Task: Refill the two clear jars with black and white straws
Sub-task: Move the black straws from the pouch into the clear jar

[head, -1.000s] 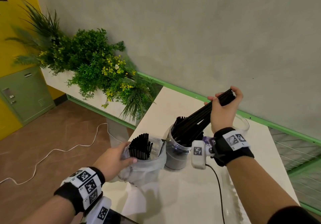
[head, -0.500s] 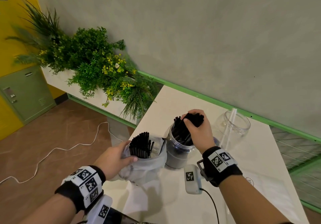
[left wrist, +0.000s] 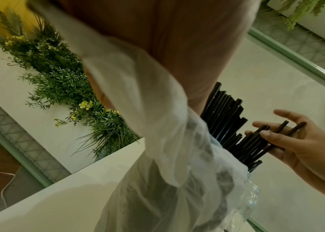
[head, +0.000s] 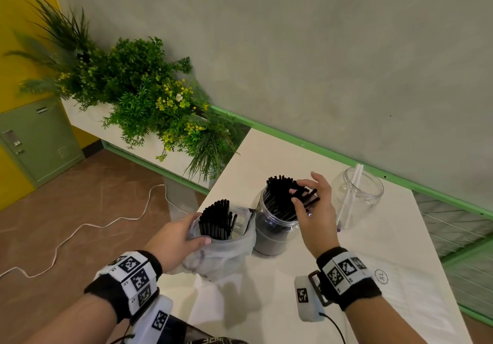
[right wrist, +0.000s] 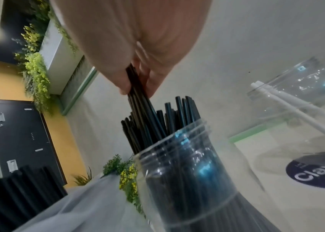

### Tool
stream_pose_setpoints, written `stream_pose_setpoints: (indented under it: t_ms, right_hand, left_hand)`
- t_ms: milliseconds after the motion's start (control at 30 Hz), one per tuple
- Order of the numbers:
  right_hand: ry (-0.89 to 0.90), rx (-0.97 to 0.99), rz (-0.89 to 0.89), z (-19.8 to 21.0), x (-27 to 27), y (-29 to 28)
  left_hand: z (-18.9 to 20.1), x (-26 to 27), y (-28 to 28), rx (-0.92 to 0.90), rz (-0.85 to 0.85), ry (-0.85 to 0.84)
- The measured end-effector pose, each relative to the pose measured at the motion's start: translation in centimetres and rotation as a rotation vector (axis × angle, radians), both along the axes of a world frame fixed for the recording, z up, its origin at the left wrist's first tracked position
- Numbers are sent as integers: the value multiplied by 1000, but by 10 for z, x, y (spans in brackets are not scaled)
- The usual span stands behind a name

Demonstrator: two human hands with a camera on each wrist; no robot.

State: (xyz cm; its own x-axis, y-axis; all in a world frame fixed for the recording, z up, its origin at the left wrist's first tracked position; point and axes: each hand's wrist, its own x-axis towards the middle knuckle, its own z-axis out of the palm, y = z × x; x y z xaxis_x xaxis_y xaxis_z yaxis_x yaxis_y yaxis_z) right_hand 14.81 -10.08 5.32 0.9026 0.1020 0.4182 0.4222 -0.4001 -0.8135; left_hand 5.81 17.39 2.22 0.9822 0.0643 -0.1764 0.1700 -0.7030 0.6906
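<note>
A clear jar (head: 274, 231) packed with black straws (head: 280, 197) stands mid-table. My right hand (head: 306, 197) is at its mouth with fingers spread and straight, and several leaning straws (left wrist: 260, 141) rest against them; in the right wrist view the fingertips (right wrist: 125, 87) touch the straw tops (right wrist: 137, 100). My left hand (head: 200, 229) grips a thin plastic bag (head: 226, 253) holding a bundle of black straws (head: 217, 218), just left of the jar. A second clear jar (head: 357, 197) at the right holds a white straw (head: 353, 183).
A white plastic packet (head: 400, 295) with a printed logo (right wrist: 316, 171) lies flat on the table's right side. A planter of greenery (head: 149, 98) runs along the left, the grey wall (head: 320, 50) is behind. The table's left edge (head: 213, 189) drops to the floor with a white cable (head: 80, 226).
My right hand brought its bundle of black straws down from a high tilt into the jar, then spread its fingers and let go. The left hand stayed on the bag.
</note>
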Motion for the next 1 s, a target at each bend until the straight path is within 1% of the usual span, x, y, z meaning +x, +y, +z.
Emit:
stream_pose_setpoints:
  t_ms: [133, 167, 300, 367, 400, 500, 533, 633, 733, 833, 900, 1000]
  right_hand:
    - [-78, -156, -15, -10, -6, -1]
    - [-91, -165, -28, -11, -5, -1]
    - [-125, -59, -49, -10, -1, 0]
    - [-135, -84, -52, -10, 1, -2]
    - [-157, -146, -58, -12, 3, -2]
    - [-274, -440, -21, -27, 9, -4]
    - [-256, -486, 5, -33, 8, -4]
    - [-157, -441, 56, -31, -3, -2]
    - [-182, -397, 42, -29, -3, -2]
    - [-169, -507, 52, -28, 8, -2]
    - [-206, -575, 76, -30, 13, -3]
    - [-231, -570, 121, -33, 14, -5]
  left_hand:
    - [1, 0, -1, -3, -3, -1]
    - [1, 0, -1, -2, -2, 2]
    - [0, -1, -1, 3, -7, 2]
    - [0, -1, -1, 1, -3, 4]
    - [-1, -2, -1, 0, -2, 4]
    - [-1, -2, -1, 1, 2, 1]
    - [-1, -2, -2, 0, 2, 0]
    - [-2, -1, -1, 5, 3, -8]
    - [-2, -2, 0, 9, 4, -3]
    - [-1, -2, -1, -11, 8, -9]
    - [0, -1, -2, -21, 5, -12]
    - [1, -1, -2, -23, -3, -14]
